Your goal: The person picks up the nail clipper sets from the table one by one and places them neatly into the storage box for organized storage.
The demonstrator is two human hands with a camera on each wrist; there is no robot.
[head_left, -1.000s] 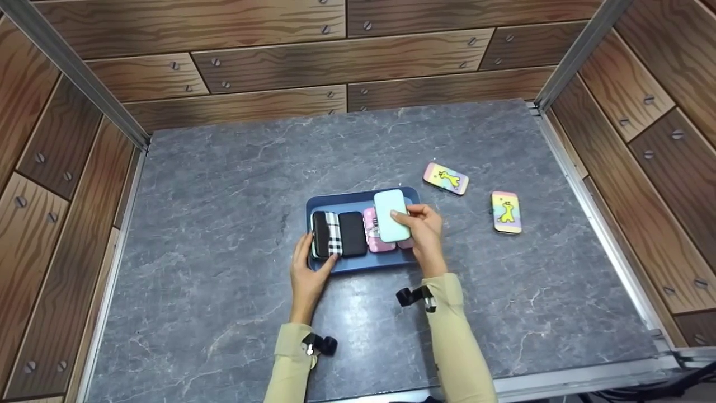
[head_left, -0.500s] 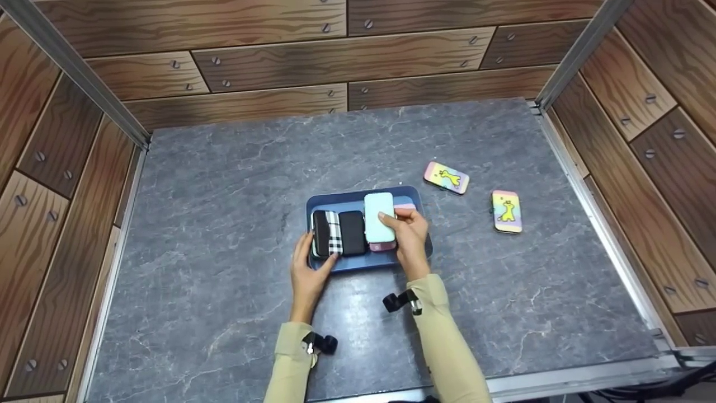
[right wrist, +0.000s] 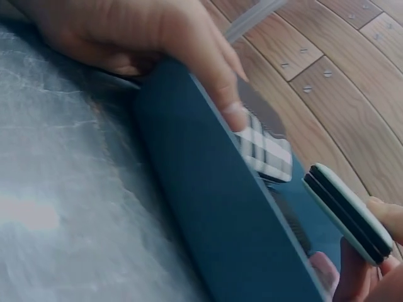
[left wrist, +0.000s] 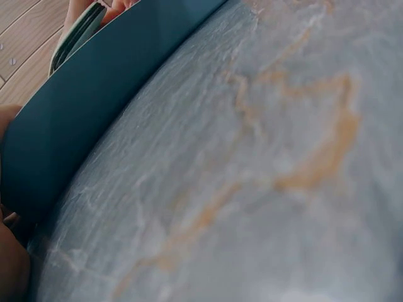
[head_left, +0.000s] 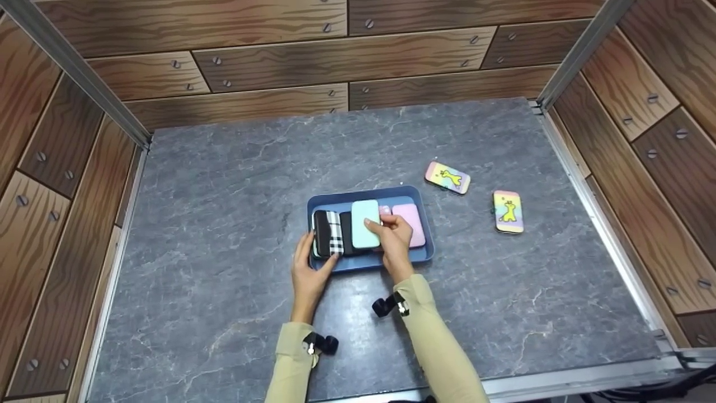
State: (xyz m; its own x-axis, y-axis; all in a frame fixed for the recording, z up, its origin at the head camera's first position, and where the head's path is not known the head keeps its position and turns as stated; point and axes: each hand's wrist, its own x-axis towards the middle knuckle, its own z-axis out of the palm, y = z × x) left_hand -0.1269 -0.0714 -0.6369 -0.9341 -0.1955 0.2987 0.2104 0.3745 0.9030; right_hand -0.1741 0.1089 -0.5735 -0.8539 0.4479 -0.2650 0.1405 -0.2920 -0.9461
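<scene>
My right hand [head_left: 398, 240] pinches a mint-green flat clamshell case [head_left: 366, 224], thumb on its top face. The right wrist view shows the dark seam of that mint case [right wrist: 347, 214], held above the blue tray [right wrist: 189, 189]. In the head view it overlaps a black case [head_left: 346, 240]. My left hand [head_left: 309, 280] grips the near left corner of the tray, thumb over the rim beside a black-and-plaid case [head_left: 328, 234]. A mint edge shows under the plaid case. A pink case [head_left: 410, 224] lies at the tray's right; another pink one is mostly hidden by my right hand.
Two rainbow-coloured cases with a yellow giraffe lie on the grey marbled table [head_left: 224, 224] right of the tray, one angled [head_left: 447, 178] and one upright [head_left: 508, 211]. Wood-patterned panels [head_left: 347, 56] and metal rails enclose the table.
My right hand has carried the mint case leftward over the tray, from above the pink cases to over the black case. The pink case at the right is uncovered. My left hand stays put.
</scene>
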